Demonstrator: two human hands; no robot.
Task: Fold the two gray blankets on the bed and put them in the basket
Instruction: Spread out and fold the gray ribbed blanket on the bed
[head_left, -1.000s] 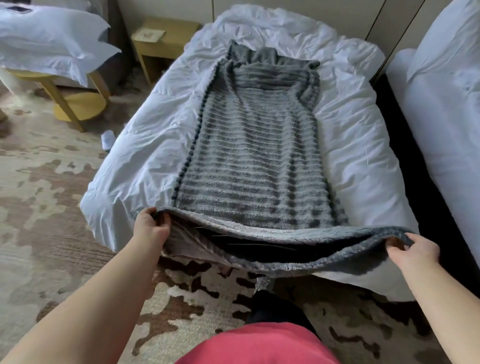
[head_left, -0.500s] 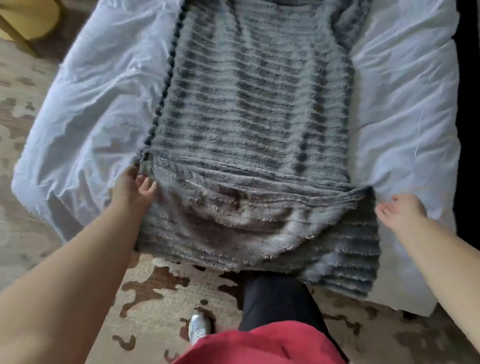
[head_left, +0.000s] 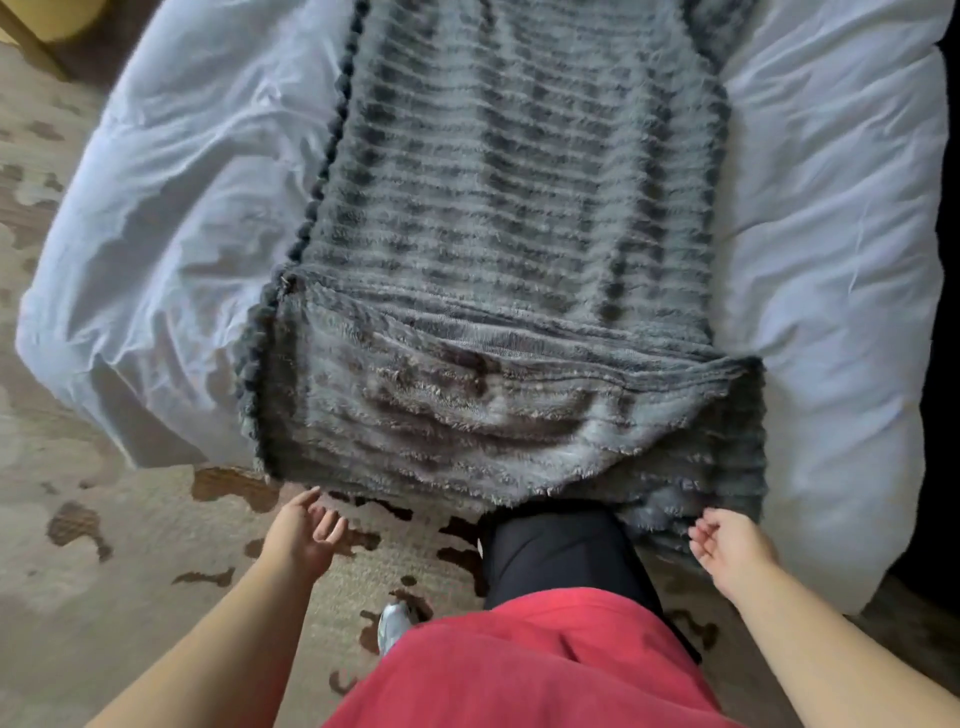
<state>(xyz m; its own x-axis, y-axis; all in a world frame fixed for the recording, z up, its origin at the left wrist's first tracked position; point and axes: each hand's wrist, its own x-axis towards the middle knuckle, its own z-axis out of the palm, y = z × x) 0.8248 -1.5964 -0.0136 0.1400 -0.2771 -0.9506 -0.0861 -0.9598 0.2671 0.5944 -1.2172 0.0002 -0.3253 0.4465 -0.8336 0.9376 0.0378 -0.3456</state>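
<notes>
Head view. Patterned beige-and-brown carpet (head_left: 104, 519) fills the lower left. The bed (head_left: 182, 208), under a rumpled white cover, runs away from you up the frame.

Task item: the gray blanket (head_left: 519, 208) lies down the middle of the bed.
- Long axis points straight away from you, in line with the bed; the far end is cut off by the top edge.
- The ribs run crosswise.
- A pom-pom trim (head_left: 332, 130) follows its left edge.
- The near end hangs over the foot of the bed as a flap (head_left: 467, 415), plush side out, with a crosswise crease where it starts.
- A ribbed gray layer shows under the flap at the right corner. Cannot tell whether it is the same blanket.

Your left hand (head_left: 304, 538):
- Forearm comes in from the lower left.
- The palm is turned inward and up, fingers spread and loosely bent, holding nothing.
- Its fingertips sit just below the flap's lower left corner. Contact cannot be confirmed.

Your right hand (head_left: 730, 545):
- Forearm comes in from the lower right.
- The palm faces left, fingers loosely curled, with nothing in its grasp.
- Its fingertips are at the blanket's lower right hanging edge, touching or nearly so.

The hands are well apart, one at each near corner.

Between them, your black trouser leg (head_left: 561, 556) stands against the foot of the bed, over the hanging edge. A red garment (head_left: 519, 665) is below it, with a pale shoe (head_left: 392, 626) on the carpet.
</notes>
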